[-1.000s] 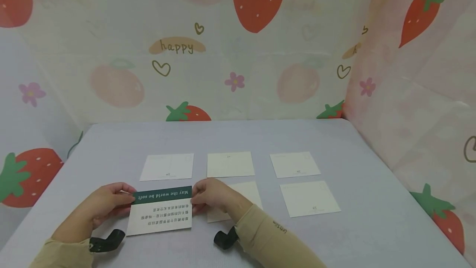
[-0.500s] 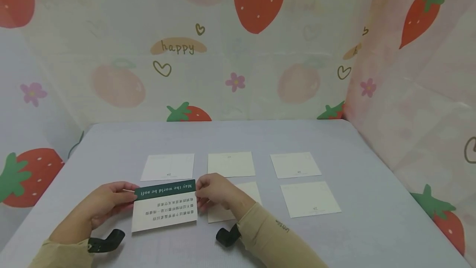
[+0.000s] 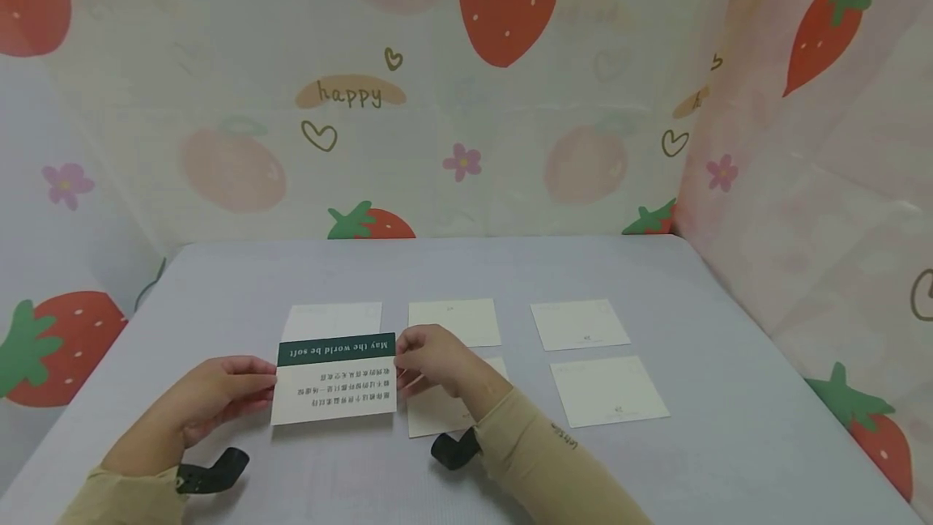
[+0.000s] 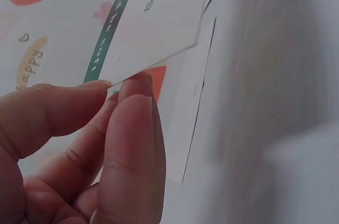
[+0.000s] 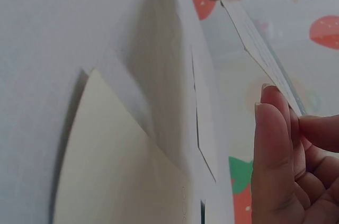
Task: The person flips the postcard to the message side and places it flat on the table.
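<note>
Between both hands a postcard (image 3: pixel 335 383) is held up off the table, a green band with "May the world be soft" along its far edge and upside-down writing on the white part below. My left hand (image 3: pixel 222 395) pinches its left edge between thumb and fingers; the left wrist view shows the thumb near the green band's end (image 4: pixel 94 70). At the right edge, my right hand (image 3: pixel 445 363) pinches the card likewise. Part of a white card (image 3: pixel 335 319) behind is covered by the held one. Another card (image 3: pixel 437 416) lies partly under my right hand.
Further cards lie flat on the white-covered table (image 3: pixel 722 428): one at the back middle (image 3: pixel 453 324), one at the back right (image 3: pixel 580 325) and one nearer on the right (image 3: pixel 609 392). A strawberry-print cloth (image 3: pixel 510 144) stands behind the table.
Both hands still pinch the postcard. It has moved up and to the right in the head view and now overlaps the back-left card. My right hand has moved farther forward.
</note>
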A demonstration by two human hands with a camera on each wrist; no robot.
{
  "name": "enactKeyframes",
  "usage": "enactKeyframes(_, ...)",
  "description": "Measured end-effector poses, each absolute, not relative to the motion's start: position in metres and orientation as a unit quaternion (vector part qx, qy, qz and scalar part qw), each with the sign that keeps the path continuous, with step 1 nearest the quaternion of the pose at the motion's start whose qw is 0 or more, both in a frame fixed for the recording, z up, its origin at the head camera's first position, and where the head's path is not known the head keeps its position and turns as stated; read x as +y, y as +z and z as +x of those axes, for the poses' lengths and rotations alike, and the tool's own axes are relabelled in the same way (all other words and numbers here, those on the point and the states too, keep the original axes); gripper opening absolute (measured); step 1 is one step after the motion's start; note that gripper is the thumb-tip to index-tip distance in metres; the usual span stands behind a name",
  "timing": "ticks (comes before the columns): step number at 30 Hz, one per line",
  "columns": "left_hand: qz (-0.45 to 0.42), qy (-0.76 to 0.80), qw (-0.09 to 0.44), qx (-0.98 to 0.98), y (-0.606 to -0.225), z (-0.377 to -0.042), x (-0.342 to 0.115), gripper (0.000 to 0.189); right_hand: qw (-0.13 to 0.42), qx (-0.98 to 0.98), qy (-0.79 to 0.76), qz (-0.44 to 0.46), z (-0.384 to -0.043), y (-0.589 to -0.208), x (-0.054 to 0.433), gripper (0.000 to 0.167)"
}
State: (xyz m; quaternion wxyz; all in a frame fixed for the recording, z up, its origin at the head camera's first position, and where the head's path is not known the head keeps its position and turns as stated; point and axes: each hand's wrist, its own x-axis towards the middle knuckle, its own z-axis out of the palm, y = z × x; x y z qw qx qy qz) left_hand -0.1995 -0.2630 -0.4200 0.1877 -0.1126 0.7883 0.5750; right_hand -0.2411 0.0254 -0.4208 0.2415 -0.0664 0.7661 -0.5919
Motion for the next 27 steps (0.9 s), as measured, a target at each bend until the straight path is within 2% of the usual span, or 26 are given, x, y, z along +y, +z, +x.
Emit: enactKeyframes(27, -0.098, 0.545, 0.186, 0.812, -0.4180, -0.1973, -0.2578, 0.033, 0.225, 0.777, -0.586, -0.053, -0.2445, -0.4167, 0.0281, 0.008)
